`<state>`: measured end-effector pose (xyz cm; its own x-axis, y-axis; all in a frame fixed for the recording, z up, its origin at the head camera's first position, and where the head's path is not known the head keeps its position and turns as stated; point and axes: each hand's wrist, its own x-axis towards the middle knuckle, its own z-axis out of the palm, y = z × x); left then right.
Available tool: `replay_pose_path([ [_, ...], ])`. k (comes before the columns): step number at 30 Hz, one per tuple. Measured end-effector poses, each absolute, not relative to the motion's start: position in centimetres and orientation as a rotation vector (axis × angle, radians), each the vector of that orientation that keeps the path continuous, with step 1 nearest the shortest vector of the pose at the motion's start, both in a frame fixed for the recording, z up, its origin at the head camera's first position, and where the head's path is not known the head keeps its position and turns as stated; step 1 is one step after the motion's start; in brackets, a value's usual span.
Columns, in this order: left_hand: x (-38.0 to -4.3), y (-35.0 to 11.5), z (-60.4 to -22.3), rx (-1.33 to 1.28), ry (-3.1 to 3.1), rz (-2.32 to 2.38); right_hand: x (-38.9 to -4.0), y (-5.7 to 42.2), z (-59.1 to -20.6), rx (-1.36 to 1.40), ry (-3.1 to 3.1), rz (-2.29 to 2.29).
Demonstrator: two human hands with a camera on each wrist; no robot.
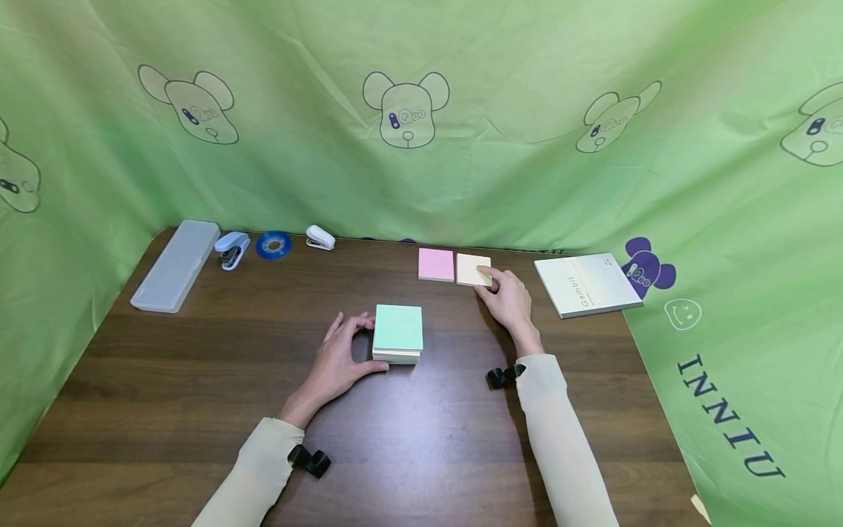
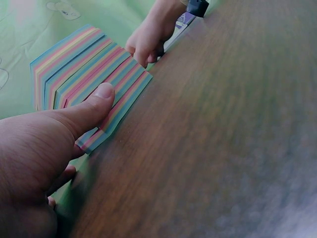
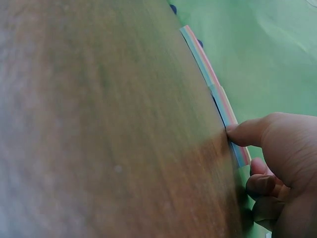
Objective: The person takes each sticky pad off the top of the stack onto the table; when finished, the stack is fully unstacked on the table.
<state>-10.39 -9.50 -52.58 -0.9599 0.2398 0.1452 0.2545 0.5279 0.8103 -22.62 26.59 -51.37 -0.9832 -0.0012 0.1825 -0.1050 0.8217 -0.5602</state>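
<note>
My left hand grips a stack of sticky note pads at the middle of the table, its thumb along the near side and fingers at the far left corner. The top pad is mint green; striped, many-coloured sides show in the left wrist view. Farther back, my right hand holds a pale yellow sticky note pad at its right end, thumb against the near edge and a fingertip over the top. Just left of it lies a pink sticky note pad.
Along the back left are a translucent pencil case, a light blue stapler, a blue tape roll and a white stapler. A white notebook lies at the right edge. Green cloth hangs behind the wooden table.
</note>
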Motion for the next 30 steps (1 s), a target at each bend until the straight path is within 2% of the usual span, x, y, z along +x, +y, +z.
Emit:
replay_pose_path([
  [16,-10.31,-9.49,-52.68,-0.456,-2.705,-1.460,-22.27,26.14,-50.77,0.063,-2.881,0.844],
  [30,-10.38,-9.49,-52.66,-0.457,-2.707,-1.456,-22.26,26.95,-51.65,0.088,-2.743,1.062],
])
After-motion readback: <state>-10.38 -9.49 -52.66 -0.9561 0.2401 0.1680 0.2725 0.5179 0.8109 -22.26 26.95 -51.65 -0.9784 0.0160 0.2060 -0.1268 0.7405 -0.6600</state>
